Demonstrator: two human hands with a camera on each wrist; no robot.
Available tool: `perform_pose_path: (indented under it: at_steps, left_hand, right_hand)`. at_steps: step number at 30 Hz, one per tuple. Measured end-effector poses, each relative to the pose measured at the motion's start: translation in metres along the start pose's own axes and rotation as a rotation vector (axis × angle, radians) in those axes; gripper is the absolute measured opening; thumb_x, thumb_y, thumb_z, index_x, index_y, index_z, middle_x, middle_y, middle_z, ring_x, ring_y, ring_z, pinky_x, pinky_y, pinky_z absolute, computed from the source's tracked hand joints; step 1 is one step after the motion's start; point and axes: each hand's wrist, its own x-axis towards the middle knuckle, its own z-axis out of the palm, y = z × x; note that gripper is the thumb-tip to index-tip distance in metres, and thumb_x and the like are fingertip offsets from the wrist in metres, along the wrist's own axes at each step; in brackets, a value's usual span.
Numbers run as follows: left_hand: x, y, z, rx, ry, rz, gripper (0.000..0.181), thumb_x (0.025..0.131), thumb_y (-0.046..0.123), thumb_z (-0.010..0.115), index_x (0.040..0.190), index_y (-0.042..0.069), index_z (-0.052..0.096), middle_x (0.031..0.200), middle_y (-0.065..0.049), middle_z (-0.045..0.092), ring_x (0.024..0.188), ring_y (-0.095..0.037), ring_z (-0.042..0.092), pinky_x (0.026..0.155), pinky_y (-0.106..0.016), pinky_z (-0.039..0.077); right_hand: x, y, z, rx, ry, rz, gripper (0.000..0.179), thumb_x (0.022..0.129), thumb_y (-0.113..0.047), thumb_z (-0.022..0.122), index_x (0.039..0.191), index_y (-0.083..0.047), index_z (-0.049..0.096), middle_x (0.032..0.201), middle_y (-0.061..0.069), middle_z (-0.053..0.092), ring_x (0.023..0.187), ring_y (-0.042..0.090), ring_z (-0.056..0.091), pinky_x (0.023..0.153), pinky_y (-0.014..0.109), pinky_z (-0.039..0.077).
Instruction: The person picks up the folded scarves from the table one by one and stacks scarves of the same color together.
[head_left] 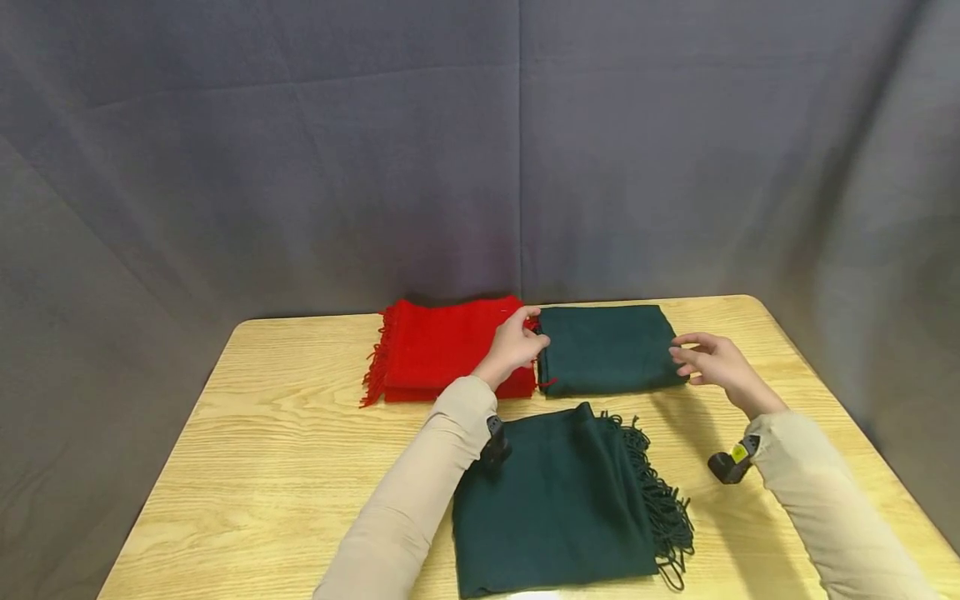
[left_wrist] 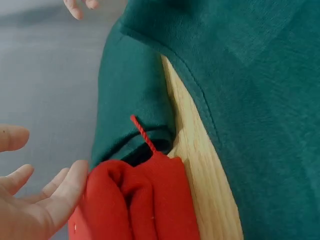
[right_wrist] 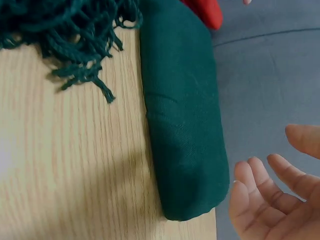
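A folded red scarf point(head_left: 450, 342) with fringe lies at the back of the table, beside a neatly folded dark green scarf point(head_left: 603, 350). Over the red scarf's right end is my left hand point(head_left: 512, 348), fingers loosely bent and holding nothing; whether it touches the cloth I cannot tell. My right hand point(head_left: 716, 365) hovers at the green scarf's right end, its relaxed fingers point(right_wrist: 287, 175) apart from the cloth in the right wrist view. Closer to me lies another dark green scarf point(head_left: 551, 508), loosely folded, with fringe along its right side.
The wooden table point(head_left: 277, 442) ends just behind the two back scarves, where a grey curtain point(head_left: 375, 167) hangs. A red fringe strand point(left_wrist: 142, 132) reaches onto the folded green scarf. Bare wood shows left of the scarves.
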Motion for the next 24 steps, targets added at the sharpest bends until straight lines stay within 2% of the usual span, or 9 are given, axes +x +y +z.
perform_pose_path:
  at_steps: [5,8,12,15,17,19,21,23,24]
  left_hand:
    - [0.006,0.004,0.004,-0.006,-0.03,-0.024,0.052,0.085,0.008,0.058,0.133,0.014,0.041,0.076,-0.011,0.054,0.066,-0.034,0.056,0.063,-0.04,0.053]
    - [0.01,0.007,0.006,-0.017,-0.041,-0.043,0.055,0.085,0.009,0.058,0.136,0.014,0.038,0.1,-0.018,0.056,0.074,-0.038,0.056,0.066,-0.045,0.052]
    - [0.016,0.009,0.009,-0.03,-0.046,-0.081,0.058,0.086,0.01,0.057,0.139,0.014,0.034,0.132,-0.017,0.043,0.088,-0.038,0.055,0.071,-0.049,0.05]
    - [0.019,0.011,0.012,-0.041,-0.044,-0.117,0.06,0.086,0.012,0.058,0.14,0.016,0.033,0.138,-0.014,0.037,0.103,-0.032,0.051,0.074,-0.05,0.049]
    - [0.02,0.01,0.016,-0.052,-0.04,-0.138,0.062,0.085,0.014,0.059,0.14,0.018,0.032,0.14,-0.011,0.035,0.11,-0.03,0.047,0.076,-0.051,0.048]
    - [0.021,0.009,0.02,-0.061,-0.046,-0.155,0.063,0.085,0.015,0.06,0.141,0.02,0.031,0.141,-0.01,0.034,0.114,-0.03,0.044,0.078,-0.052,0.047]
    - [0.021,0.007,0.023,-0.051,-0.06,-0.165,0.065,0.084,0.015,0.06,0.142,0.021,0.029,0.142,-0.009,0.033,0.115,-0.03,0.043,0.079,-0.053,0.045]
    - [0.02,0.005,0.025,-0.038,-0.077,-0.174,0.067,0.084,0.015,0.06,0.143,0.022,0.027,0.143,-0.008,0.032,0.117,-0.03,0.042,0.081,-0.055,0.043]
    - [0.02,0.004,0.026,-0.029,-0.086,-0.177,0.068,0.084,0.014,0.059,0.143,0.022,0.026,0.143,-0.008,0.032,0.118,-0.03,0.041,0.083,-0.055,0.042]
  right_hand:
    - [0.006,0.003,-0.002,-0.036,0.008,0.04,0.056,0.095,-0.032,0.045,0.132,0.008,0.036,0.121,0.031,0.047,0.083,0.02,0.059,0.071,0.036,0.05]
    - [0.009,0.003,-0.003,-0.053,0.008,0.045,0.058,0.095,-0.034,0.045,0.133,0.008,0.035,0.121,0.03,0.047,0.085,0.021,0.058,0.074,0.038,0.049]
    - [0.013,0.003,-0.006,-0.059,-0.002,0.05,0.06,0.094,-0.036,0.046,0.134,0.007,0.034,0.118,0.03,0.048,0.085,0.022,0.059,0.075,0.038,0.049]
    - [0.018,0.008,-0.009,-0.056,-0.003,0.062,0.064,0.093,-0.038,0.048,0.135,0.007,0.032,0.119,0.03,0.047,0.082,0.021,0.059,0.077,0.04,0.049]
    - [0.02,0.013,-0.011,-0.052,0.004,0.073,0.066,0.092,-0.039,0.049,0.137,0.006,0.031,0.121,0.03,0.045,0.086,0.025,0.058,0.081,0.044,0.047]
    - [0.022,0.019,-0.012,-0.044,0.011,0.089,0.07,0.091,-0.04,0.051,0.138,0.006,0.028,0.125,0.032,0.04,0.096,0.034,0.054,0.086,0.05,0.043]
    - [0.023,0.024,-0.013,-0.031,0.022,0.104,0.072,0.091,-0.039,0.052,0.14,0.005,0.024,0.13,0.034,0.033,0.108,0.044,0.044,0.09,0.055,0.038]
    - [0.023,0.028,-0.013,-0.008,0.021,0.115,0.073,0.091,-0.037,0.053,0.142,0.004,0.019,0.134,0.036,0.027,0.116,0.048,0.036,0.091,0.058,0.035]
    - [0.024,0.03,-0.013,-0.004,0.021,0.118,0.074,0.091,-0.036,0.054,0.142,0.003,0.017,0.135,0.036,0.027,0.115,0.047,0.037,0.089,0.057,0.037]
